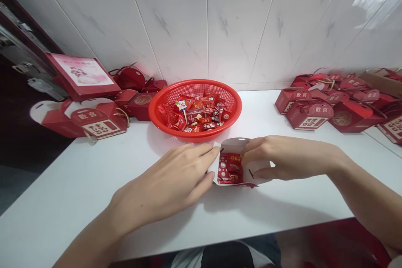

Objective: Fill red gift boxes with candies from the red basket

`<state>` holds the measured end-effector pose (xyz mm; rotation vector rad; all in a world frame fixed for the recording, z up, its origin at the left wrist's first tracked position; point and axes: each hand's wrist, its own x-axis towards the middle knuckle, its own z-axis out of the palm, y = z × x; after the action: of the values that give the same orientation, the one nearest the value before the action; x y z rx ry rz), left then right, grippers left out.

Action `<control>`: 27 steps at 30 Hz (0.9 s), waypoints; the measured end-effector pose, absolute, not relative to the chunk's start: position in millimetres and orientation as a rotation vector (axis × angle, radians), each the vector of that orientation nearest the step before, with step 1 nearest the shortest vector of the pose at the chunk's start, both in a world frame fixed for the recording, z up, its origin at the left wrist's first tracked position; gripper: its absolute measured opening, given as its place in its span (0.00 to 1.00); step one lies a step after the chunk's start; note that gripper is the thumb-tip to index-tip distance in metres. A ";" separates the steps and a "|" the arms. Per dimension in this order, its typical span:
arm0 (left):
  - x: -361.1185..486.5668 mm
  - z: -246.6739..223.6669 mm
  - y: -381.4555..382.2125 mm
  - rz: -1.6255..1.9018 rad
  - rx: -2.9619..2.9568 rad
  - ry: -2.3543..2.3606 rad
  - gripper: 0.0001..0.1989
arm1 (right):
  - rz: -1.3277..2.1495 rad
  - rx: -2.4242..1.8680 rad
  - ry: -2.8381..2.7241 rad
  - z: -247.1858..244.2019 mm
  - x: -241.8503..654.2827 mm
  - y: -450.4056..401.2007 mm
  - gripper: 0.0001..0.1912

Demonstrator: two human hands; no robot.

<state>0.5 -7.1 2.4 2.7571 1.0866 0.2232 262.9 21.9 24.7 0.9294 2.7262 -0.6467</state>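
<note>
A small open gift box [235, 145], white inside and red outside, stands on the white table in front of me. Red-wrapped candies [230, 169] lie in it. My left hand [179, 171] grips the box's left flap between thumb and fingers. On the other side my right hand [273, 157] has its thumb and fingers around the right flap, the fingertips partly hidden by the cardboard. Just behind the box sits a red plastic basket [157, 122] with many wrapped sweets [201, 113] in it.
Closed red gift boxes [309, 113] crowd the table's right end. At the left are more red boxes [97, 119], with a flat red box bearing a pink picture [84, 73] on top. A tiled wall [238, 25] bounds the back of the white table [138, 150].
</note>
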 end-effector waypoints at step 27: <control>16.4 0.5 13.8 0.127 2.547 0.905 0.20 | -0.747 1.579 3.721 -97.9 245.3 23.1 0.27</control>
<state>16.4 13.8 0.5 2.5468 0.9048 0.1271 245.3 23.1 -97.9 1.5795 3.7211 -0.7470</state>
